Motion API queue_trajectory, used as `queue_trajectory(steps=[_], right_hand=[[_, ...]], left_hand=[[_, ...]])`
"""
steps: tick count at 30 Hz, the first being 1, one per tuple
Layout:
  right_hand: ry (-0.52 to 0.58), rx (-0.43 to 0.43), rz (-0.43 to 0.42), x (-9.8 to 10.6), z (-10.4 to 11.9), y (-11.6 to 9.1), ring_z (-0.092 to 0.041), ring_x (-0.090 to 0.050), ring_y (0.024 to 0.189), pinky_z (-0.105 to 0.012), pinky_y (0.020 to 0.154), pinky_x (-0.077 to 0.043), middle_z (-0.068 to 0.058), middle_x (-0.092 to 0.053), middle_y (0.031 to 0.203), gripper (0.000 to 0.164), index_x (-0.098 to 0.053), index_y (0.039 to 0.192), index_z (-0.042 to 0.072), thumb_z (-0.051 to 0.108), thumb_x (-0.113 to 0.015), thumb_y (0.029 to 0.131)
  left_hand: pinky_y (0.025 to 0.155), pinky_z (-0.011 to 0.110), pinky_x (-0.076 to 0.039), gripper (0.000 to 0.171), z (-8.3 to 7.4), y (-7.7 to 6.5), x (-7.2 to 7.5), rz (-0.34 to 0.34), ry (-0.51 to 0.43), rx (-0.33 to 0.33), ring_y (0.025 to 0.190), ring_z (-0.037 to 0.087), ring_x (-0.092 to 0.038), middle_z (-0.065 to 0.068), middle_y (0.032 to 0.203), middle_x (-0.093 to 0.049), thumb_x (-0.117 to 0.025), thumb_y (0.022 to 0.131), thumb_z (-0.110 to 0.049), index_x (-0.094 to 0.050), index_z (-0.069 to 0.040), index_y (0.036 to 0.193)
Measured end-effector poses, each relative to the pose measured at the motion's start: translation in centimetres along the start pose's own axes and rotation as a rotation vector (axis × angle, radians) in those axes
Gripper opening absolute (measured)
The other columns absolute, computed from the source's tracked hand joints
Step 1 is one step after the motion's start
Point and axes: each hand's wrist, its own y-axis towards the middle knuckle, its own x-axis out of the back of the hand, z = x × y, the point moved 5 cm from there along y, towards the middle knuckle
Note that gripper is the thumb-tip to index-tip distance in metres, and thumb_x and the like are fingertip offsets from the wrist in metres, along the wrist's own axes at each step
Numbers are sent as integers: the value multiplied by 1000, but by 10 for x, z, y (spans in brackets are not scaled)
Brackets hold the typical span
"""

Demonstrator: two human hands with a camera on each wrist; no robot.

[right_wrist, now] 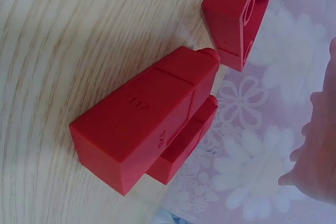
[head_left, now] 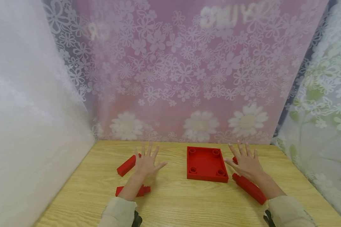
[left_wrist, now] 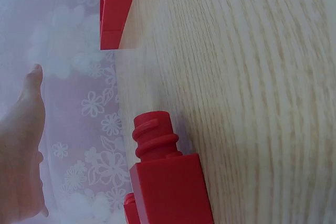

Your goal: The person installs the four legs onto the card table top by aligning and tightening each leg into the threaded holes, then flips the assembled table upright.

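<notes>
My left hand (head_left: 146,164) is spread with straight fingers, palm down, over the left of the table, holding nothing. Beside its fingers lies a red square post (head_left: 126,165), and under its wrist another red post with a screw-threaded end (left_wrist: 170,187). Between the hands sits a shallow red square tabletop-like piece (head_left: 206,164), hollow side up, with a round socket in each corner. My right hand (head_left: 247,164), also spread and bare of any object, is just right of that piece. Below its wrist lies a red post (right_wrist: 147,108); a further red post (right_wrist: 184,142) is mostly hidden by the hand in the head view.
Everything lies on a light wood-grain table (head_left: 170,208). A pink flowered curtain (head_left: 170,78) hangs behind its far edge. Pale sheets hang along the left side (head_left: 39,94) and the right side (head_left: 324,110).
</notes>
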Motion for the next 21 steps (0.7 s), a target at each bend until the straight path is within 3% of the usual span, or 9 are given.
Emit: queue_trajectory(steps=[21], right_hand=[[-19,22,-18,4,9,2,-49,3,130,-68,95,5,-27,-7,147,80,-11,149,15,58,-43,89]], left_hand=[[99,65,-4,85,1,-7,3,-25,-6,-9,134,39,6,12,151,-8,-32,80,-76,-22,-24,147]])
